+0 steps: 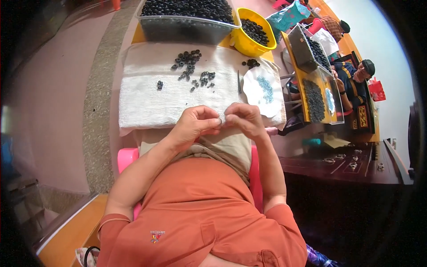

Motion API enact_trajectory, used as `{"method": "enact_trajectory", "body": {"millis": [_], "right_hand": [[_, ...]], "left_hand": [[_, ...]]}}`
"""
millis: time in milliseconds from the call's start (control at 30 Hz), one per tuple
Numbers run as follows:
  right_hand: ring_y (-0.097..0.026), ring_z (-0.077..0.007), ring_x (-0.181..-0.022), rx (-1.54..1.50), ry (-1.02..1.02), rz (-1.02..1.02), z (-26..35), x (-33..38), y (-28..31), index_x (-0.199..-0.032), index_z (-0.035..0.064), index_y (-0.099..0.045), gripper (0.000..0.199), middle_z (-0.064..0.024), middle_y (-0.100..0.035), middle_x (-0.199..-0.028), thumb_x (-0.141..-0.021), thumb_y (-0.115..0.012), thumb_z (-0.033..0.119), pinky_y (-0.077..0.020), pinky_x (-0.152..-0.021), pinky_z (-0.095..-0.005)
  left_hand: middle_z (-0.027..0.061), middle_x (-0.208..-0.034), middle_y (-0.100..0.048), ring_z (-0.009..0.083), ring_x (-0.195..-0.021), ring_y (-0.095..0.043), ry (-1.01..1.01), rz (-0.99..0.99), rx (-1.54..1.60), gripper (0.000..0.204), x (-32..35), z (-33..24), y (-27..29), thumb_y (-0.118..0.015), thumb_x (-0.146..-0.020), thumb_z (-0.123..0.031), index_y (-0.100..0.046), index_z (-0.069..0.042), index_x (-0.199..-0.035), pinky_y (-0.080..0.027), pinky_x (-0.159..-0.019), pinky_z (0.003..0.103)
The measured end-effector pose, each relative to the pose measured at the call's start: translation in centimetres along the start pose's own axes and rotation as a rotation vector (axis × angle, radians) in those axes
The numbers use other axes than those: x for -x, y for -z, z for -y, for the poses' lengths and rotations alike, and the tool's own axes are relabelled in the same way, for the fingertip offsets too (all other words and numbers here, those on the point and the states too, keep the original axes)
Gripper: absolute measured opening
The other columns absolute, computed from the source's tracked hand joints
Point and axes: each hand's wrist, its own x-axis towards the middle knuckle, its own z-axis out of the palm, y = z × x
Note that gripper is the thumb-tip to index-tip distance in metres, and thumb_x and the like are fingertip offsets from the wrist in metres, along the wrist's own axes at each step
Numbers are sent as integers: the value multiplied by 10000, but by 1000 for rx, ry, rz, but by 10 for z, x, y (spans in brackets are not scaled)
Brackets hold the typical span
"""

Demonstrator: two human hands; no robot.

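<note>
The table (138, 37) is covered by a white cloth (147, 104), whose left edge is bordered by floor. Plain cloth is left showing along that side and between the loose black pieces (189, 62) and the hands; the right side is crowded. At the far edge, a clear bin (184, 27) is filled with black pieces; just beside it, more are held in a yellow bowl (241, 42). Nearer, a thin dark tool (239, 82) is laid beside a white plate (251, 86), on which small blue bits (266, 89) are spread. Over the near edge of the cloth, a small dark piece (220, 120) is pinched between thumb and forefinger in the grip of the left hand (195, 124). The right hand (246, 120) is held just beside it, its thumb and forefinger drawn close together; whether anything is pinched there cannot be told.
</note>
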Motion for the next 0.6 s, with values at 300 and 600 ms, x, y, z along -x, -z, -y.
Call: {"method": "enact_trajectory", "body": {"millis": [300,600], "right_hand": [[-575,-48,-739,-45,-21,126,4,-1,-4,-885,-12,-672,75,-5,-657,-811,-881,-704,55,-467,-645,-197],[-583,-99,-720,-72,-34,116,6,5,-8,-799,-40,-653,134,-62,-640,-818,-819,-751,49,-455,-615,-218]], "left_hand": [[51,-927,-659,129,-847,-666,52,120,78,150,2,-1,2,-694,-891,-91,-585,-39,-980,-580,-752,267],[56,-914,-658,125,-789,-663,103,168,112,174,4,-3,0,-717,-868,-90,-584,-40,-967,-592,-710,275]]}}
